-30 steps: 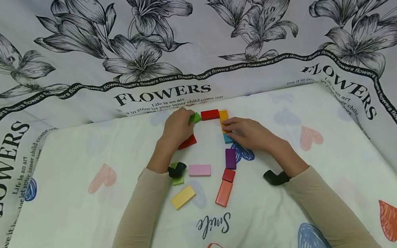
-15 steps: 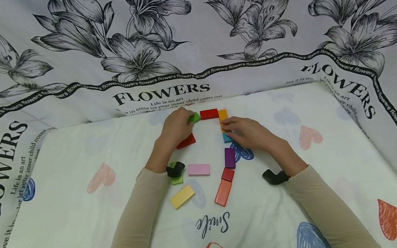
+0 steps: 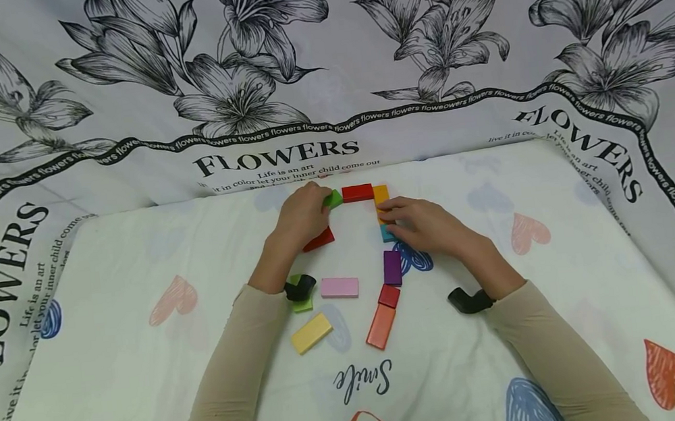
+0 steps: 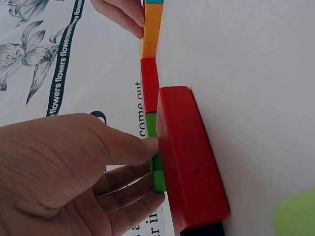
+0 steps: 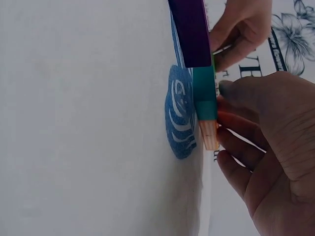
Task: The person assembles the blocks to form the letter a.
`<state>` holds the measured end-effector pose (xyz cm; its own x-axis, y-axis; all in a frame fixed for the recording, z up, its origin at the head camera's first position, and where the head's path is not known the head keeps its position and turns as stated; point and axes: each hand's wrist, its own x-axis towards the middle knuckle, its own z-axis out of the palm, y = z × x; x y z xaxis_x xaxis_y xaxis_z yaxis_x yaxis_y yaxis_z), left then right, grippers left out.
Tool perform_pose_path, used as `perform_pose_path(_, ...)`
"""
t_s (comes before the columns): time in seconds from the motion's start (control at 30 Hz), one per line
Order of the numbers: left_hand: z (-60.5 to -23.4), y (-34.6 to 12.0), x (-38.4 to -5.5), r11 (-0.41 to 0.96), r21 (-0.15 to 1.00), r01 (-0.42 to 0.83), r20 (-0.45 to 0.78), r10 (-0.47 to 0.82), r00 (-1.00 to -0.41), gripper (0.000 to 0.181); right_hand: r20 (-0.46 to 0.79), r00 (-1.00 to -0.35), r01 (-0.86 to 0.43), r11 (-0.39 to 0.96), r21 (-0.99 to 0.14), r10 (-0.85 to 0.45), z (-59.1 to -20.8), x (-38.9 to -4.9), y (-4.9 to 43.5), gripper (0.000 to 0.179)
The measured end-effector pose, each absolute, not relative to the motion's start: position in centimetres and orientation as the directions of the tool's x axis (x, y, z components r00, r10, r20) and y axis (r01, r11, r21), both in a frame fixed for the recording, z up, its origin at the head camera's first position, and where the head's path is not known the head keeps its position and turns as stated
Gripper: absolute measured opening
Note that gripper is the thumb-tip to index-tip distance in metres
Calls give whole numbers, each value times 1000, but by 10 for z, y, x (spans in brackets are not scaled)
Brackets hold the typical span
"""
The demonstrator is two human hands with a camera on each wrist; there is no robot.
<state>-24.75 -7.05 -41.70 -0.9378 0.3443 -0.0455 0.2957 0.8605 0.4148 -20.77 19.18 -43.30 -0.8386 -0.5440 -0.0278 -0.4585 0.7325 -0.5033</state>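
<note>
My left hand (image 3: 303, 212) is at the far left of a row of coloured blocks. Its thumb and fingers are around a green block (image 4: 158, 181), partly hidden. Below that hand lies a red block (image 3: 320, 239), large in the left wrist view. Another red block (image 3: 357, 193) joins the green one to an orange block (image 3: 381, 195). My right hand (image 3: 427, 225) reaches in from the right, its fingers loosely bent. Its fingertips touch the orange block's outer side, while the thumb is at the teal block (image 5: 204, 88) just below. Nearer me stands a purple block (image 3: 392, 267).
Below the purple block lie a small red block (image 3: 389, 296) and a coral block (image 3: 381, 328). A pink block (image 3: 339, 287), a yellow block (image 3: 311, 333) and a light green block (image 3: 302, 304) lie to the left. The printed cloth (image 3: 206, 372) covers the surface.
</note>
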Motion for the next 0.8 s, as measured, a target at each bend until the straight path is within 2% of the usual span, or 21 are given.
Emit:
perform_pose_path(0.37, -417, -71, -247, 861, 423, 283, -53, 336, -940, 35, -39, -837, -452, 729, -514, -546, -434, -208, 194, 51)
perform_pose_path(0.8, -417, -70, -247, 861, 425, 278, -57, 332, -942, 34, -47, -832, -457, 731, -506, -553, -434, -208, 195, 53)
